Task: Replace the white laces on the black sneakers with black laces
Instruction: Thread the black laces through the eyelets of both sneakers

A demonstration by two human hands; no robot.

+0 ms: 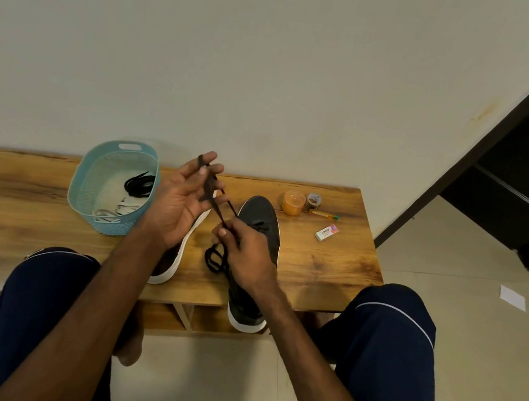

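Two black sneakers with white soles lie on a low wooden table (14,195). The right sneaker (261,220) points away from me; the left sneaker (178,256) is mostly hidden under my left hand (178,207). A black lace (217,206) stretches between both hands above the shoes. My left hand is raised, with the lace's end wound over its fingertips. My right hand (244,252) pinches the lace lower down, and a loose coil of it (214,258) hangs below on the table.
A light blue basket (86,179) at the left holds another black lace (139,184) and white laces (116,208). An orange jar (293,202), a small tape roll (313,201), a marker (323,214) and an eraser box (327,233) sit at the right. My knees flank the table.
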